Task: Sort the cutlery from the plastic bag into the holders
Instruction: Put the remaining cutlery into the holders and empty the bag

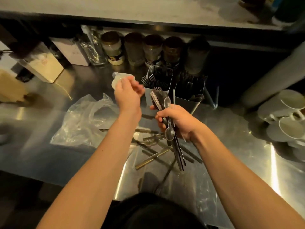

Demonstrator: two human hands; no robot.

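We hold a mixed bundle of cutlery (166, 116) in the right hand (178, 121), fingers curled round the handles, with fork tines and spoon bowls pointing both up and down. More loose cutlery (153, 151) lies on the steel counter (231, 129) below, partly on clear plastic, and the emptied plastic bag (82, 119) sits just to the left. The two holders (175, 90) stand directly beyond the bundle, both already part-filled with dark cutlery.

The left hand (128, 95) hovers beside the left holder; it is blurred, and we cannot tell whether it grips anything. A small clear bottle (118, 80) lies just behind it.

To do this step well, we judge it best to draw one type at a time from the bundle, align the heads one way, and lower each piece handle-first into the matching holder. We keep the right hand's grip firm so the rest does not slide out.
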